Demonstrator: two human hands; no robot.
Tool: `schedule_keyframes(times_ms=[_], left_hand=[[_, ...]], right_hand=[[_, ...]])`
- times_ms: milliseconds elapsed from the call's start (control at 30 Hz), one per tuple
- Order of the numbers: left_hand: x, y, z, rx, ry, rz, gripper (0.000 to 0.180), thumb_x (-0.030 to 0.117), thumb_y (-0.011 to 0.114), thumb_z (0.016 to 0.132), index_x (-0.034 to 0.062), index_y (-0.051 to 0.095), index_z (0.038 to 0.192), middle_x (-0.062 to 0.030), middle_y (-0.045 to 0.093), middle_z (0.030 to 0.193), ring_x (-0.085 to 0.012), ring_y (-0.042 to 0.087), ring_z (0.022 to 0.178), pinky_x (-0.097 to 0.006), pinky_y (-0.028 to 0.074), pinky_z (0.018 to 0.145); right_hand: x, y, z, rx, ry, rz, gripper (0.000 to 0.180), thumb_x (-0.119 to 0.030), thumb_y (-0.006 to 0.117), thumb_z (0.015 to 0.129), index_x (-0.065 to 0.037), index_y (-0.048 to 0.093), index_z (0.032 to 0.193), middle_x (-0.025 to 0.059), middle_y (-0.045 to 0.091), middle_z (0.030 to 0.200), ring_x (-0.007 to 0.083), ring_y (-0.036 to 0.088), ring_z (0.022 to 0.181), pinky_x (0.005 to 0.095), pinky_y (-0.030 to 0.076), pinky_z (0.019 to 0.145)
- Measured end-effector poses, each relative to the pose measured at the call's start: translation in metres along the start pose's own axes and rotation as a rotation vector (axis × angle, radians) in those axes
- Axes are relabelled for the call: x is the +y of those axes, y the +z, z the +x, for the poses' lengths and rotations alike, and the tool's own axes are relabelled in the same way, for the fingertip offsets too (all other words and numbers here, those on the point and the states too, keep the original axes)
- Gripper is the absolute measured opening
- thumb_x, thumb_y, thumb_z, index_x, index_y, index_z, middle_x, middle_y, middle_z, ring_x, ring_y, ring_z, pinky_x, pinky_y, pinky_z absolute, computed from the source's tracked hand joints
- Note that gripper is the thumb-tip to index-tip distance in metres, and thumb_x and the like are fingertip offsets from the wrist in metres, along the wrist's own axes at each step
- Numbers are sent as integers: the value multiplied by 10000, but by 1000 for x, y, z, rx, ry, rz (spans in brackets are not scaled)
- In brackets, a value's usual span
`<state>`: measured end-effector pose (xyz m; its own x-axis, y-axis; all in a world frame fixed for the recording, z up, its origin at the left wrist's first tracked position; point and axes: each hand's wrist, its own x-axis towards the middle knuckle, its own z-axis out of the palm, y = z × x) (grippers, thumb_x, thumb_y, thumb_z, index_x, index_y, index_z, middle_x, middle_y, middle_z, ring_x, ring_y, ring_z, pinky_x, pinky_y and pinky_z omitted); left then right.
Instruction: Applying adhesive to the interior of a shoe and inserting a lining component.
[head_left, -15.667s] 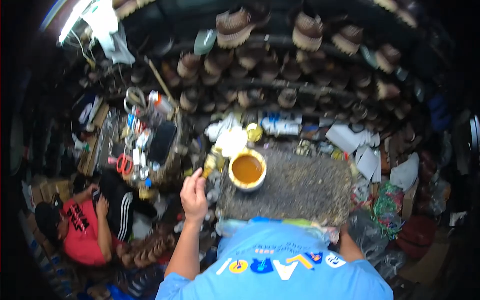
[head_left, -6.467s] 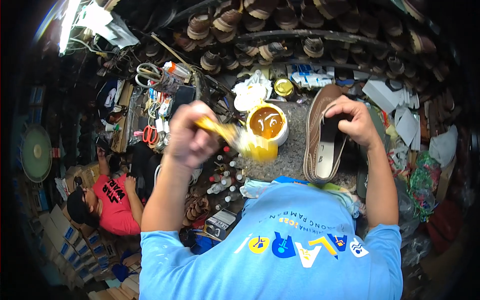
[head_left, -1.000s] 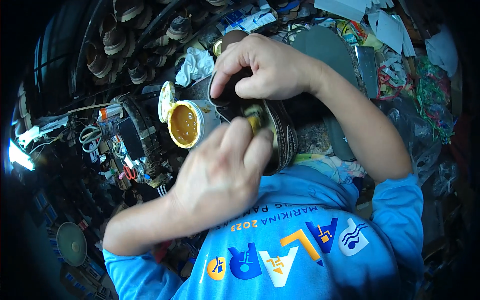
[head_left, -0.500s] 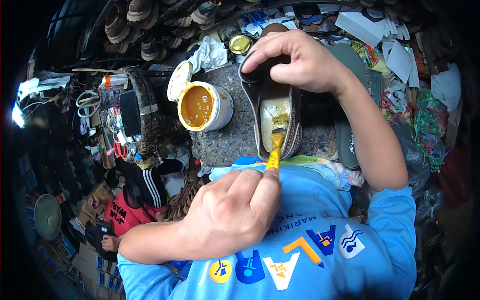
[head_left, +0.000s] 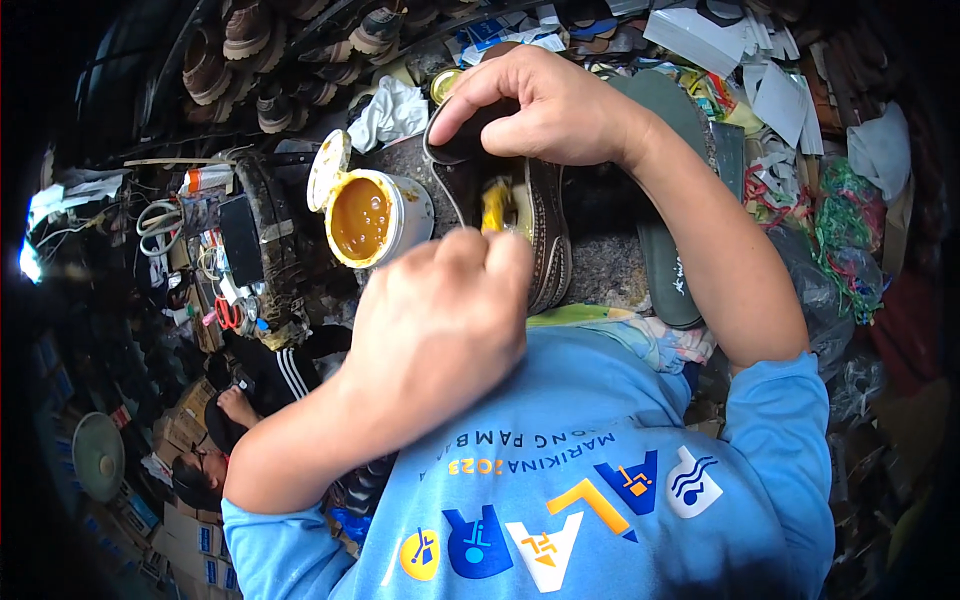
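A dark shoe (head_left: 548, 235) with pale stitching along its side lies on the worn dark work surface, its opening facing up. My right hand (head_left: 545, 105) is closed over its far end, thumb and fingers gripping the dark upper. In my left hand (head_left: 450, 310) is a brush with a yellow handle (head_left: 494, 205), reaching into the shoe; its bristles are hidden inside. To the left of the shoe stands a white tub (head_left: 408, 222) of amber, glue-like liquid, with its smeared lid (head_left: 328, 170) tipped back.
A dark green insole-shaped piece (head_left: 672, 230) lies right of the shoe. Beyond the tub are a crumpled white cloth (head_left: 392, 112) and a gold round lid (head_left: 443, 86). Brown shoes (head_left: 207, 65) fill the upper left. Plastic bags (head_left: 850, 235) crowd the right. Another person (head_left: 238, 408) is at lower left.
My left hand has pushed the brush away from my body, deeper into the shoe. My right hand keeps its grip. The view has shifted slightly, and the other person has leaned lower.
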<state>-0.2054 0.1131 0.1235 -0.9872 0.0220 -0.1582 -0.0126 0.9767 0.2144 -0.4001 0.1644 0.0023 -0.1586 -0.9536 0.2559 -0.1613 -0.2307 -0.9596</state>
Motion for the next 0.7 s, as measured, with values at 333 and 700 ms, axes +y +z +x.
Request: schedule_keyframes(times_ms=[333,700], left_hand=[[-9,18,3,97,-96,-135,176,38,681,844,24,508,819,-160,557,701,-391,597,604,-500,489,544],[-31,12,7,74,-30,-247,83,32,629,744,-22,633,807,-235,662,717,-415,698,689,-504,576,636]], right_hand=[[2,-7,-1,-42,-96,21,411,-61,606,732,-12,768,1107,136,759,1090,231,702,1044,336,523,972],[-7,-11,-13,-27,96,120,478,20,517,649,31,765,1057,128,728,1131,219,668,1099,331,481,1043]])
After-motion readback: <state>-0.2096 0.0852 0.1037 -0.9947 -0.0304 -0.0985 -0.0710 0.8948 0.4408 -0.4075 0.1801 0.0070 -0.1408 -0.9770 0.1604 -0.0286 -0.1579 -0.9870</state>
